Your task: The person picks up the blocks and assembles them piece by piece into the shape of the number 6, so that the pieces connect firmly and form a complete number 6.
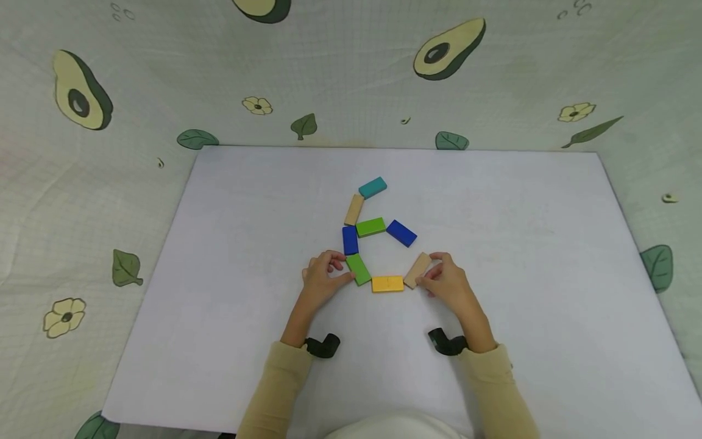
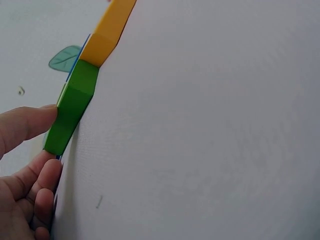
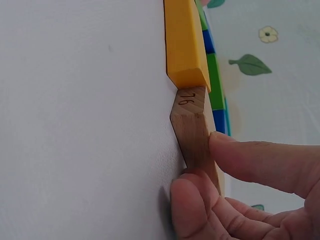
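In the head view my left hand (image 1: 323, 280) holds a green block (image 1: 359, 269) at its left side. The left wrist view has the thumb on one face of this green block (image 2: 75, 105) and a finger at its end. My right hand (image 1: 446, 281) pinches a plain wooden block (image 1: 417, 271), with dark characters printed on its end face in the right wrist view. Between these two lies a yellow block (image 1: 387, 284), whose ends meet or nearly meet theirs. Above the left hand, a blue block (image 1: 350, 240) adjoins the held green one.
Farther up are a second green block (image 1: 371, 227), another blue block (image 1: 402, 233), a second plain wooden block (image 1: 354, 210) and a teal block (image 1: 373, 187). The blocks form a curved outline on the white table (image 1: 252, 231). Avocado-patterned cloth (image 1: 351, 73) surrounds the table.
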The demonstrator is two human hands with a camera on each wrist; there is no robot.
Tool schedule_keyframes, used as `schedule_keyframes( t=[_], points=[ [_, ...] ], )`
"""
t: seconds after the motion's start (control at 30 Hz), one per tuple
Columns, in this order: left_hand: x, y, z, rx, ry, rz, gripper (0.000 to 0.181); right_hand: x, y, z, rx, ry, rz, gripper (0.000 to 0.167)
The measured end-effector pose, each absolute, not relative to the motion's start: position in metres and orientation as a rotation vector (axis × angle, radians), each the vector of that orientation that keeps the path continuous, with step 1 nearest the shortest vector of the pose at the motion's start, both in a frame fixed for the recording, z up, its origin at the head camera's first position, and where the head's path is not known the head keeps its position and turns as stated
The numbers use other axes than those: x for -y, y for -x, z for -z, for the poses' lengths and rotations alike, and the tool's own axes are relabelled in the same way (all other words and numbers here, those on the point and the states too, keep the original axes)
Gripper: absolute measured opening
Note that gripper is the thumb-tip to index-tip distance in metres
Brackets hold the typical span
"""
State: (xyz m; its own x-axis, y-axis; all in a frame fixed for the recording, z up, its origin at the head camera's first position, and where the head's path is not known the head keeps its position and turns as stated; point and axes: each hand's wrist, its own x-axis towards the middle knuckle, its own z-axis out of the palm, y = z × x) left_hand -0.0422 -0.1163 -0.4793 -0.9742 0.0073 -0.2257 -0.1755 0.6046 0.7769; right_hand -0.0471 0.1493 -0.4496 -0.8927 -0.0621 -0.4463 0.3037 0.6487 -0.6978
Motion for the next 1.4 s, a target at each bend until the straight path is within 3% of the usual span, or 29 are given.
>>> schedule_keyframes(
  t=[1.4],
  points=[
    [0.115,0.042,0.479,-2.647,0.146,-1.261,0.038,-0.142,0.059,0.453,-2.457,-0.060,1.194,0.058]
  ],
)
